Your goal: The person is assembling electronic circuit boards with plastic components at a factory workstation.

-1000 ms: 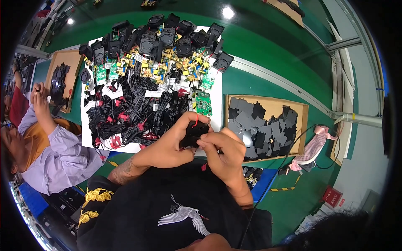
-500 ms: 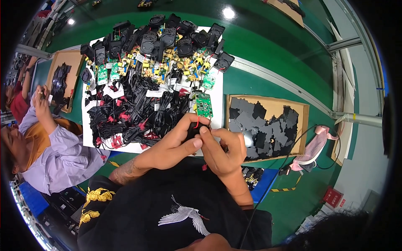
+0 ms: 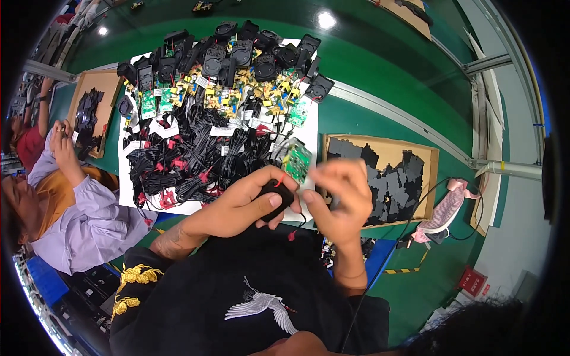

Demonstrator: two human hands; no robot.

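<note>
My left hand (image 3: 240, 207) is closed around a black plastic housing (image 3: 279, 203), thumb lying on top of it. Red wires run from the housing to a green circuit board (image 3: 298, 164), which sticks up tilted beyond my fingers. A thin black lead with a small red end (image 3: 291, 235) hangs below that hand. My right hand (image 3: 346, 204) is just right of the board, thumb and forefinger apart, partly smeared by motion. Nothing shows between its fingers; whether a fingertip touches the board's edge I cannot tell.
A white sheet (image 3: 126, 196) bears bundled black cables (image 3: 196, 151), circuit boards and black housings (image 3: 242, 53). Right of it stands a cardboard tray (image 3: 435, 178) of dark flat pieces. A pink striped pouch (image 3: 446, 210) lies beyond. At left sits a co-worker (image 3: 77, 219) beside another tray (image 3: 107, 110).
My right hand has come away from the housing and moved right, its fingers spreading. The circuit board has tilted to the right, and more of the housing shows in my left hand.
</note>
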